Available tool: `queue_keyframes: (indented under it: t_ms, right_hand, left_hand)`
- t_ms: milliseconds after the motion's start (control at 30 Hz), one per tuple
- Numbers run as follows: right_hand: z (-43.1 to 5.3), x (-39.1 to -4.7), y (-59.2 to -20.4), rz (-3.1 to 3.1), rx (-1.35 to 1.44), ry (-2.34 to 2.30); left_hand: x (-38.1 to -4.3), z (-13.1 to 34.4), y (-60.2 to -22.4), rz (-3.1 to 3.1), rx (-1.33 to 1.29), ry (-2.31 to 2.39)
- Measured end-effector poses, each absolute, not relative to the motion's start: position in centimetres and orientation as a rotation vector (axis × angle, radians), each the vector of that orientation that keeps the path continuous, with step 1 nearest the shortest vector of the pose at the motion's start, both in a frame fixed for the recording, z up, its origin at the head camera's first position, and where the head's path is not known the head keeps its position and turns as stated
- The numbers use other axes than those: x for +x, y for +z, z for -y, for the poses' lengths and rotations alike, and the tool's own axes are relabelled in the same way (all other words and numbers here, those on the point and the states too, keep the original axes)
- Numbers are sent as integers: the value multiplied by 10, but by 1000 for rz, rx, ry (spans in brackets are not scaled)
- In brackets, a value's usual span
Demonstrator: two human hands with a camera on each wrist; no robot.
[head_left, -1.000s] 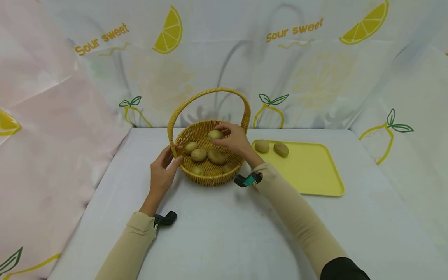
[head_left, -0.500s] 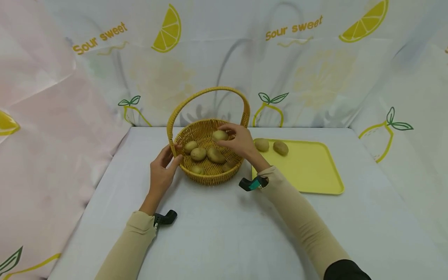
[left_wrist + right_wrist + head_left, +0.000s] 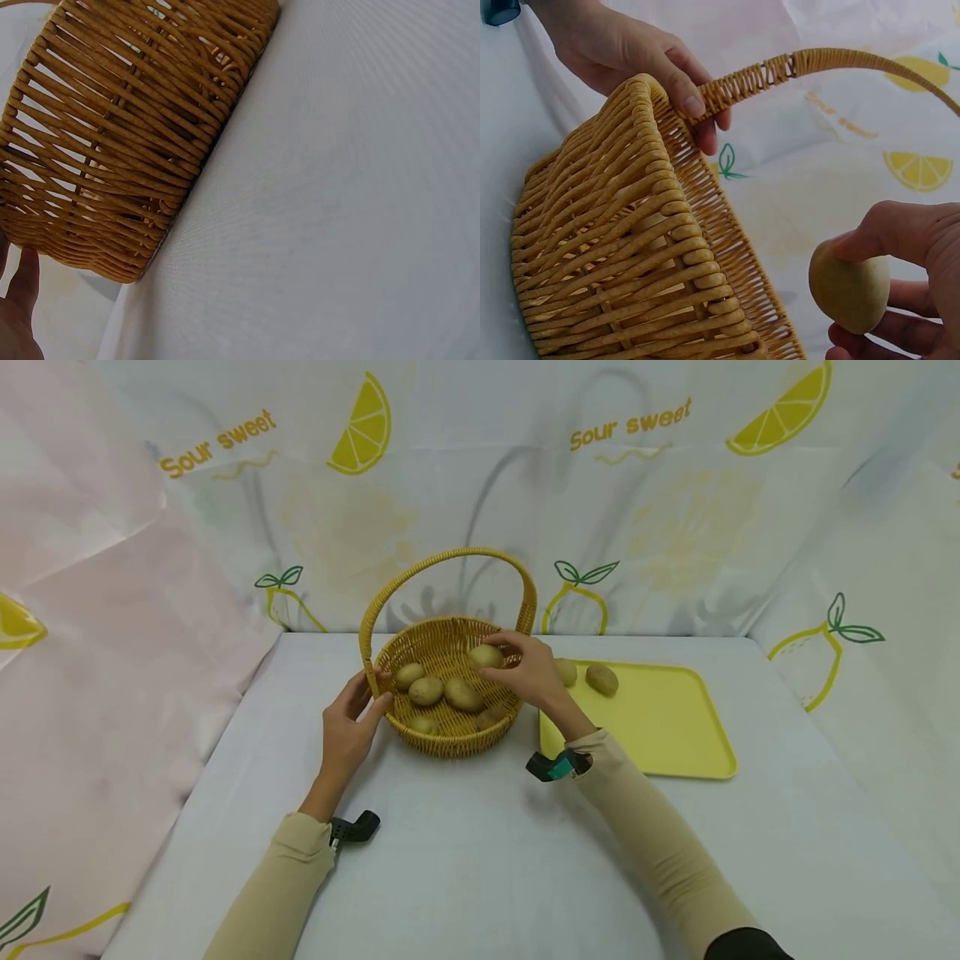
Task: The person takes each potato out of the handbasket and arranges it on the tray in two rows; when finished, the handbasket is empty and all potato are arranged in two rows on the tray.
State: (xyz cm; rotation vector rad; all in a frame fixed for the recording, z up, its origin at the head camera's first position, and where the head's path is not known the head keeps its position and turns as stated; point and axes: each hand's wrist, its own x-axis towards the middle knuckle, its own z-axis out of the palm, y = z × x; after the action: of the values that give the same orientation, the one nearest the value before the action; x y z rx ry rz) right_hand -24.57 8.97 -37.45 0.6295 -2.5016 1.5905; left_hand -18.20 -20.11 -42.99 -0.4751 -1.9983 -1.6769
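A yellow wicker basket (image 3: 450, 745) with a tall arched handle stands on the table, several potatoes (image 3: 426, 692) lying inside. My left hand (image 3: 347, 727) grips its left rim at the foot of the handle, thumb in front; the right wrist view shows this left hand (image 3: 634, 56) too. Over the right side of the basket, my right hand (image 3: 528, 672) pinches one potato (image 3: 849, 286) between thumb and fingers, apart from the rim. Its point of contact shows in the right wrist view. In the left wrist view the woven wall (image 3: 112, 142) hides the contents.
Right of the basket lies a yellow tray (image 3: 660, 727) bearing two potatoes (image 3: 602, 680) near its back left corner; my right hand partly covers one. A white cloth covers the table (image 3: 450, 860). Printed lemon curtains (image 3: 450, 485) enclose the back and sides.
My right hand has moved a little to the right and slightly lower with the potato, toward the tray side of the basket. My left hand stays on the rim.
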Motion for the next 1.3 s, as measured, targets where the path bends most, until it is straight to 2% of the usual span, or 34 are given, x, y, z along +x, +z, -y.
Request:
queue_keyframes:
  t_ms: [1300]
  right_hand:
    - [-152, -221, -382, 2487, 444, 1687]
  left_hand:
    - [-181, 200, -428, 1988, -484, -1669]
